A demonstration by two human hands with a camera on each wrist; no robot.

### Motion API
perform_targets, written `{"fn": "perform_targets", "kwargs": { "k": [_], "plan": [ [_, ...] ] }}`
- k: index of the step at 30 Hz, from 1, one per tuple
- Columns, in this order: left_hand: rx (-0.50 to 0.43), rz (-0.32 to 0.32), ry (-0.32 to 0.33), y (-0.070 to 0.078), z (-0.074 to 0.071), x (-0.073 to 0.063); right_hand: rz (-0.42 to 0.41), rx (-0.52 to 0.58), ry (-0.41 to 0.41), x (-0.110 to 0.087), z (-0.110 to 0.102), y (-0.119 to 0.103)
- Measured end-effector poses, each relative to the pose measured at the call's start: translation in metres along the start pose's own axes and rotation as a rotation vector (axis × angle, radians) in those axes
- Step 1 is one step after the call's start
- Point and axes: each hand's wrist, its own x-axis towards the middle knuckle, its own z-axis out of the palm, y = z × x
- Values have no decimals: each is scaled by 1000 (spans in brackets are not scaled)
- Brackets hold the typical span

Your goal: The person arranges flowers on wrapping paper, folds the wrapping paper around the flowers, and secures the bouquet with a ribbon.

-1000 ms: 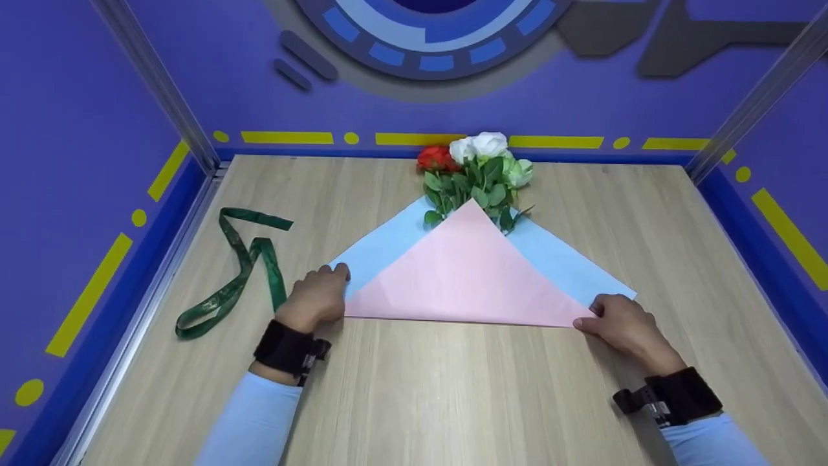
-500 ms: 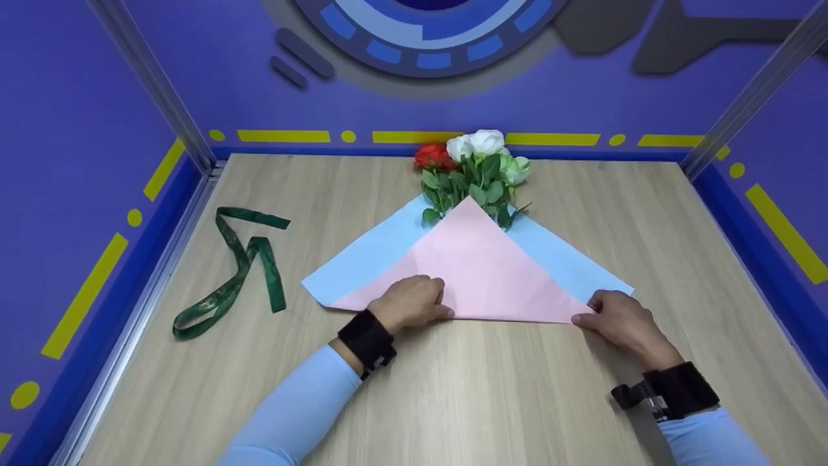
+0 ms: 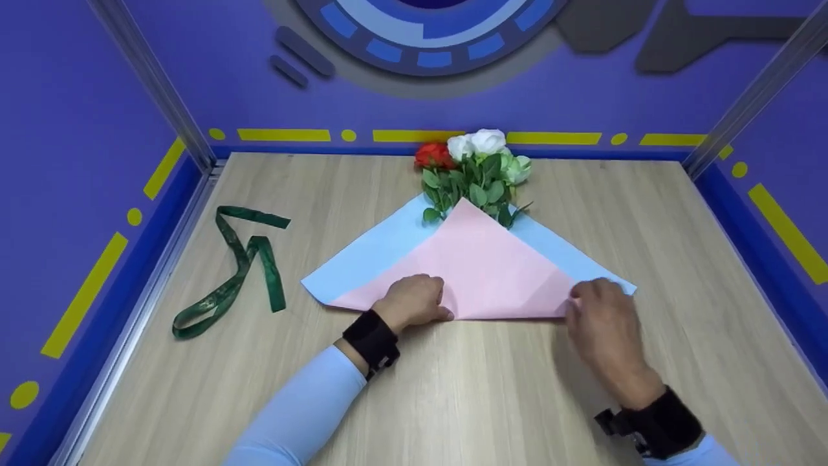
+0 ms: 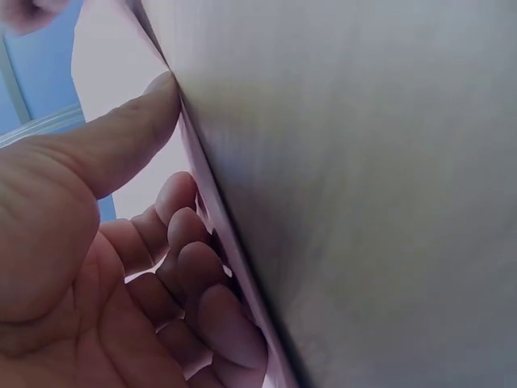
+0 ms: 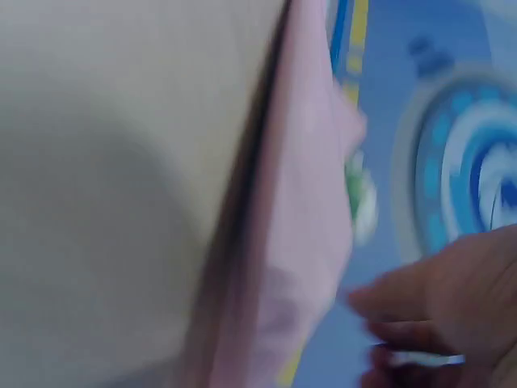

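Observation:
A sheet of wrapping paper lies folded on the table, its pink face (image 3: 491,272) up over a blue layer (image 3: 372,249). Out of its top point come artificial roses in red (image 3: 433,156), white (image 3: 488,140) and pale green (image 3: 517,169), with green leaves (image 3: 479,181). My left hand (image 3: 412,299) presses the middle of the bottom fold with bent fingertips, the thumb (image 4: 141,121) along the fold's edge. At the right corner is my right hand (image 3: 605,323), blurred in the right wrist view, where its fingers (image 5: 404,295) look apart from the pink paper.
A green ribbon (image 3: 239,272) lies loosely looped on the wooden table (image 3: 453,401), left of the paper. Blue-purple panels with yellow marks (image 3: 284,134) enclose the table at the back and sides. The flower heads lie close to the back panel.
My left hand has gone from the paper's left corner to the middle of its bottom fold. My right hand has shifted and lifted a little at the right corner, and the pink point has moved slightly left.

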Motion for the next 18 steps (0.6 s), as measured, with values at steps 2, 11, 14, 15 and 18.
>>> {"fn": "perform_targets", "kwargs": {
  "k": [2, 11, 14, 15, 18],
  "plan": [
    [0, -7, -4, 1, 0, 0, -173, 12, -30, -9, 12, -26],
    [-10, -41, -21, 1, 1, 1, -175, 123, -745, -22, 28, -77],
    [-9, -47, -18, 1, 1, 0, -178, 105, -774, -21, 25, -75],
    [-8, -43, -17, 1, 1, -1, -183, 98, -772, -22, 24, -74],
    [-12, -34, -8, 0, 0, -3, -186, 82, -754, -23, 19, -68]
  ]
}}
